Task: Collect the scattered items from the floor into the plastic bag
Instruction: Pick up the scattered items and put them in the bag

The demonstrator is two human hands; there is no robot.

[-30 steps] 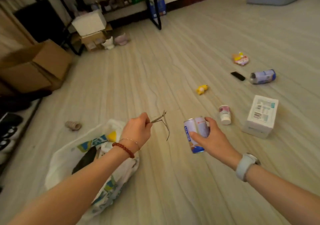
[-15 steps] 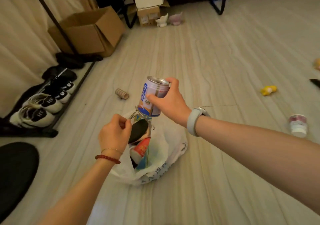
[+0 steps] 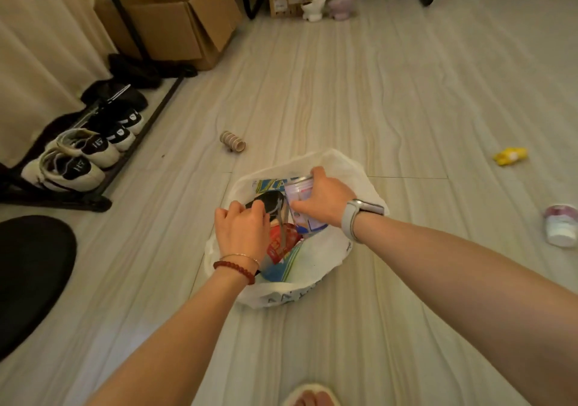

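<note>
Both bare forearms reach forward and down, converging toward the middle of the view. The left hand [image 3: 242, 232] is curled into a loose fist, knuckles up, with a red bead bracelet [image 3: 234, 268] and a thin bangle at the wrist. The right hand [image 3: 322, 200] is closed with fingers spread and bent, its wrist bearing a pale watch [image 3: 355, 218]. Toes [image 3: 311, 398] show at the bottom edge.

A white plastic bag [image 3: 312, 277] sat open on the pale floor [image 3: 391, 92], holding a red packet [image 3: 283, 239] and a dark item [image 3: 270, 202]. A purple-and-white can [image 3: 301, 194] stood tilted in its mouth. Still on the floor lay a ridged tan roll [image 3: 232, 140], a yellow toy [image 3: 510, 156] and a small white jar [image 3: 561, 228].
</note>
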